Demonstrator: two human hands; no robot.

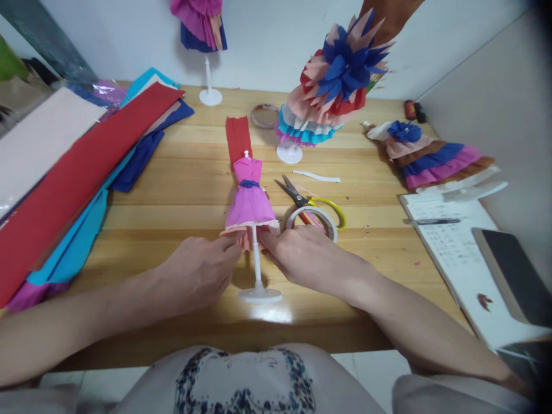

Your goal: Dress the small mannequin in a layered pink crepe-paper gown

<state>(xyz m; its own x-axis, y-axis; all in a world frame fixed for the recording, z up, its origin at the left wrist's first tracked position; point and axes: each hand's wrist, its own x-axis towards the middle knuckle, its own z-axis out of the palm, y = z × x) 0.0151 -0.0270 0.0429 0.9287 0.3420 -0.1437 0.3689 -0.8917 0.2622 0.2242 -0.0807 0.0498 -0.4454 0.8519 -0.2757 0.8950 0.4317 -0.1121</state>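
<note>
A small white mannequin stand (pixel 259 287) rises at the table's near edge, wearing a pink and purple paper dress (pixel 250 198) with a blue waistband and a pale peach hem. My left hand (pixel 196 273) pinches the hem from the left. On the other side my right hand (pixel 304 256) pinches the hem's right edge, fingers closed. A red paper strip (pixel 238 138) lies flat behind the dress.
Scissors (pixel 297 195) with yellow handles and a tape roll (pixel 317 218) lie right of the dress. Stacked paper sheets (pixel 73 172) cover the left. A layered paper dress on a stand (pixel 328 92), another lying flat (pixel 431 155), a clipboard (pixel 452 247) and a laptop (pixel 513 276) fill the right.
</note>
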